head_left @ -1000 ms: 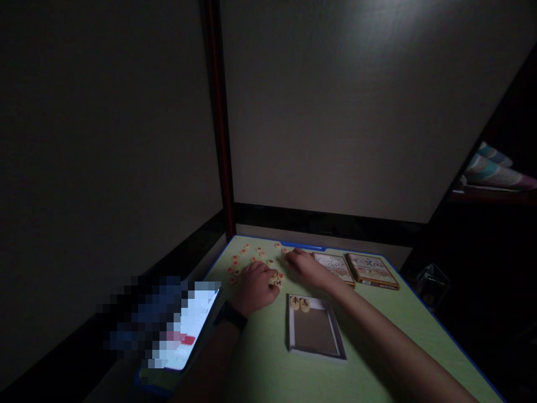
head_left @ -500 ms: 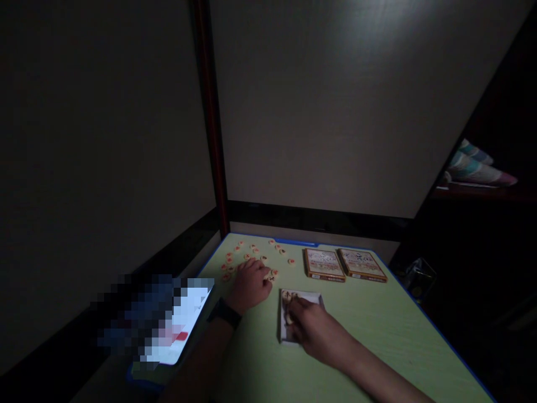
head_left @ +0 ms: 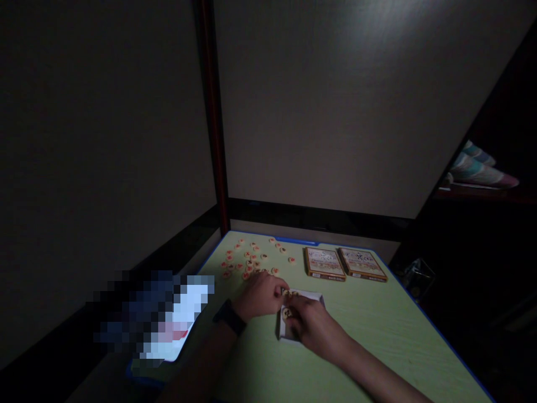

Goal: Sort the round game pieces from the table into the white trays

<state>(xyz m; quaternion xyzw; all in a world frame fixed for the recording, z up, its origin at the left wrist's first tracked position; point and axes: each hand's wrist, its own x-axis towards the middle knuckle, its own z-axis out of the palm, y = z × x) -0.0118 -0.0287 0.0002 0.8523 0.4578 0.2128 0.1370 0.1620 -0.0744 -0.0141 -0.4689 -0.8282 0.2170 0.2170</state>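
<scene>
On a green table (head_left: 377,324) in dim light, my left hand (head_left: 260,295) and my right hand (head_left: 309,321) meet over a small shallow grey tray (head_left: 312,296). Round pale game discs (head_left: 288,314) with dark marks lie at the tray's near left, between my fingertips. Both hands have curled fingers touching these discs; which disc each grips is unclear. A black watch (head_left: 229,317) is on my left wrist. Several more discs (head_left: 250,259) with red or dark marks are scattered at the far left of the table.
Two orange-edged flat boxes (head_left: 323,263) (head_left: 362,264) lie side by side at the far right. A lit, blurred screen (head_left: 168,319) sits at the table's left edge. A dark post (head_left: 213,123) and walls stand behind. Folded cloth (head_left: 478,168) rests on a shelf at right.
A second ago my right hand was at the scattered discs; it came back to the tray. My left hand then left the pile and joined it at the tray.
</scene>
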